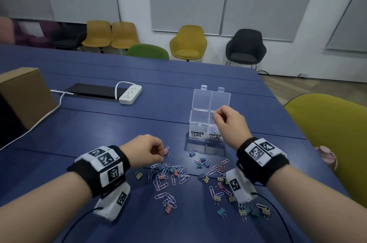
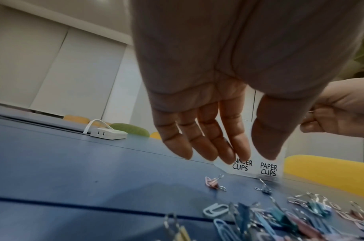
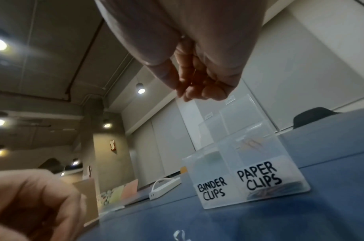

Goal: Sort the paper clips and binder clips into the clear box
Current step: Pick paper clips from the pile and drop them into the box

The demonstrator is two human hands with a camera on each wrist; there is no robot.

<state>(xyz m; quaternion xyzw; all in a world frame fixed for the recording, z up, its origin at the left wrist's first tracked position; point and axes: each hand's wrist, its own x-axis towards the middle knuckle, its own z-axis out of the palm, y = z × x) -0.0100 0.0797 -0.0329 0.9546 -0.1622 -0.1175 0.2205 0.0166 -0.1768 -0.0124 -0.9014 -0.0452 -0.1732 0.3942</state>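
Note:
The clear box (image 1: pixel 200 122) stands open on the blue table (image 1: pixel 99 133), with its front labelled BINDER CLIPS at left and PAPER CLIPS at right. My right hand (image 1: pixel 216 116) hovers over the paper-clip compartment (image 1: pixel 215 129), which holds some clips. Its thumb and fingers are pinched together, and in the left wrist view a thin bit of wire shows at the right hand (image 2: pixel 306 120). My left hand (image 1: pixel 157 150) hangs just above a pink binder clip (image 1: pixel 166 152) on the table. The left hand's fingers (image 2: pixel 206 138) are loose and hold nothing. Mixed clips (image 1: pixel 172 173) lie scattered in front of me.
A white power strip (image 1: pixel 131 93) and a black panel (image 1: pixel 93 91) lie at the far left. A cardboard box (image 1: pixel 23 93) stands at the left edge. A yellow-green chair (image 1: pixel 327 123) is close on the right, and a pink object (image 1: pixel 325 155) lies by the table's right edge.

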